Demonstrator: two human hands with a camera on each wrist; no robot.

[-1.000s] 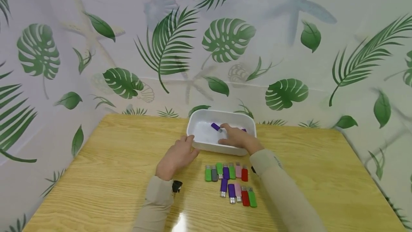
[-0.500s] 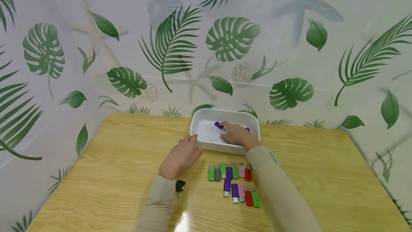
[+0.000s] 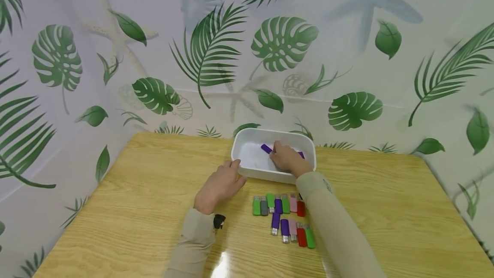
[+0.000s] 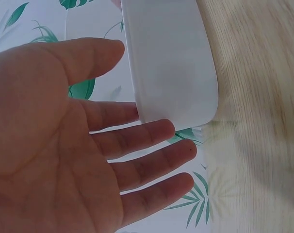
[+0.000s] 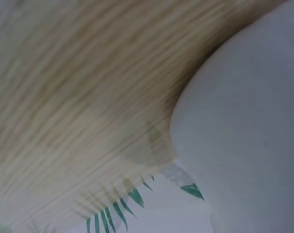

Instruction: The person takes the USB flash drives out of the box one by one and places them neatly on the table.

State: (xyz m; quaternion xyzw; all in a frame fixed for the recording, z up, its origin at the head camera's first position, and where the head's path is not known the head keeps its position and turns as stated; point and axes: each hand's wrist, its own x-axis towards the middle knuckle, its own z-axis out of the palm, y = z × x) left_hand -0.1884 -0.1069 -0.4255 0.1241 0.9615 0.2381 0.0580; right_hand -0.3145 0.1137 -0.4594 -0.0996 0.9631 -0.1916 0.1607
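Note:
A white plastic box (image 3: 266, 175) stands near the back of the table. Inside it, my right hand (image 3: 287, 159) pinches the metal-plug end of a purple USB stick (image 3: 266, 148). Another purple USB stick (image 3: 301, 155) lies at the box's right, partly hidden behind that hand. My left hand (image 3: 219, 185) is at the box's front left corner, its fingertips at the rim. The left wrist view shows these fingers (image 4: 152, 162) spread and nearly straight beside the box wall. In the right wrist view only the box's outer wall (image 5: 244, 126) shows; the right hand is out of that view.
Two rows of USB sticks lie on the wooden table (image 3: 154, 192) in front of the box: green (image 3: 256, 206), grey (image 3: 264, 206), purple (image 3: 284, 228), pink (image 3: 293, 204) and red (image 3: 301, 236). A leaf-patterned cloth (image 3: 216, 55) hangs behind the table.
My right thumb and index finger have closed in on the purple USB stick's plug end. The left hand stays at the box corner. The whole view has shifted slightly.

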